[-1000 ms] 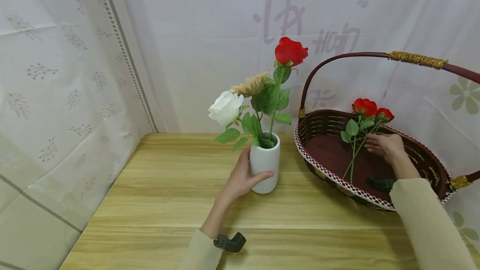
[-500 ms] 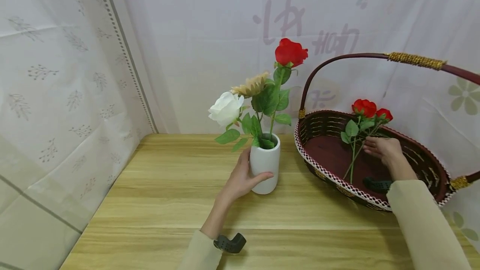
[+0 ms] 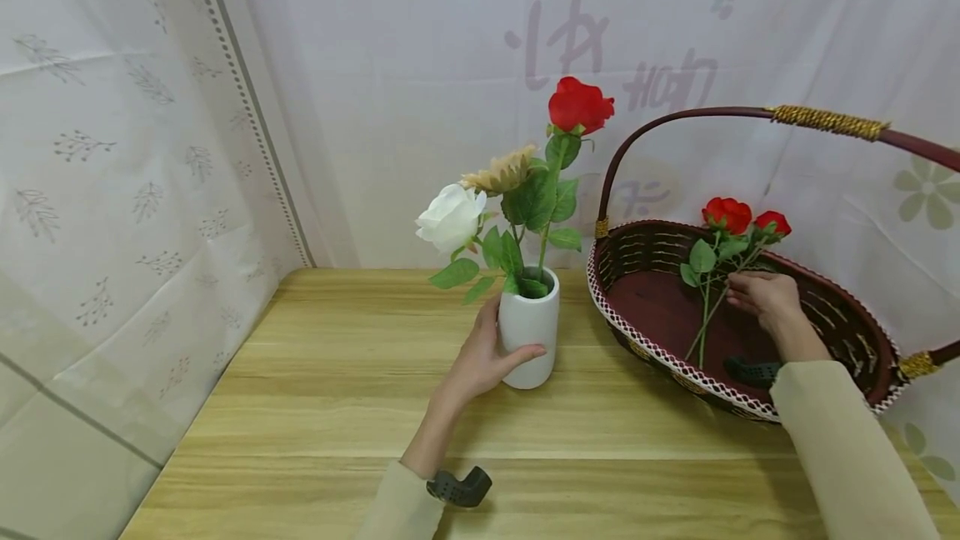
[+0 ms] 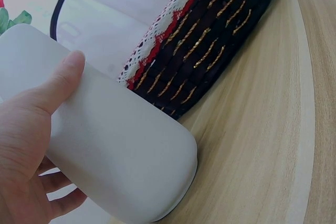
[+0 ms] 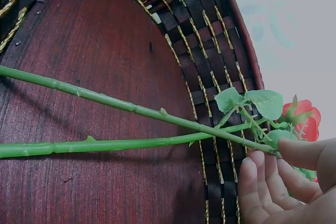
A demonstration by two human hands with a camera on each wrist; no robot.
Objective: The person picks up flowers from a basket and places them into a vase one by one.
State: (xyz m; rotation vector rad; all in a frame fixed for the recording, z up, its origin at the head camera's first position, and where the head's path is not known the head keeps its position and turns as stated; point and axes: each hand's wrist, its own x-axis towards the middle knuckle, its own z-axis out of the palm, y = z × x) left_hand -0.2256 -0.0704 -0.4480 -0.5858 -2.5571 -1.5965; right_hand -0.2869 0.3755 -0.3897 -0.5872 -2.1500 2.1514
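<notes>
My left hand is wrapped round the side of a white vase, which stands upright on the table. In the vase are a white rose, a beige flower and a tall red rose. The left wrist view shows my thumb lying across the vase. My right hand, inside the basket, pinches the green stem of a red rose between thumb and fingers. Another red rose lies beside it, their stems crossing.
A dark woven basket with white lace trim and a tall arched handle stands right of the vase. The wooden table stretches to the left and front. Printed curtains hang behind and at the left.
My right hand has shifted slightly left, and its fingers have closed on the stem. The right-hand rose bloom has moved a little. My left hand and the vase stay in place.
</notes>
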